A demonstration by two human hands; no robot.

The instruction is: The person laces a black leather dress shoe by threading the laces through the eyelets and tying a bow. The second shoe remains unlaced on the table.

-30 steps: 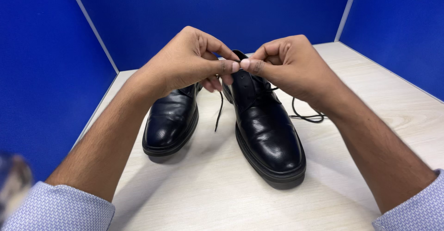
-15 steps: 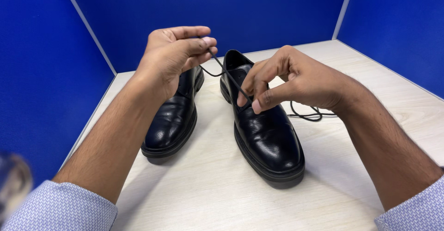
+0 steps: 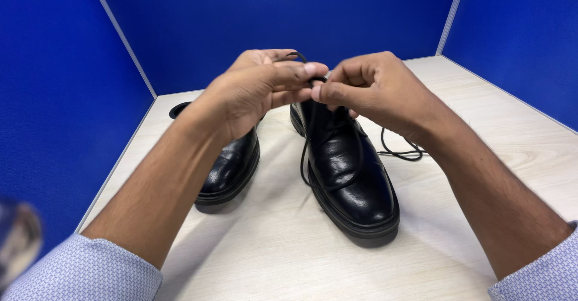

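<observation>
While your left hand (image 3: 262,90) and right hand (image 3: 376,90) meet fingertip to fingertip, both pinch the black lace (image 3: 305,150) above the right-side shoe (image 3: 349,168), whose long axis runs toe-first toward you; its collar lies directly beneath your hands.

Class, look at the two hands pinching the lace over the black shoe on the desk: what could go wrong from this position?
1. The thin black lace is pinched only at the fingertips of the left hand and right hand, so it may slip.
2. A loose lace loop on the pale wooden desk could snag.
3. Pulling upward might tip the glossy black leather shoe.
</observation>
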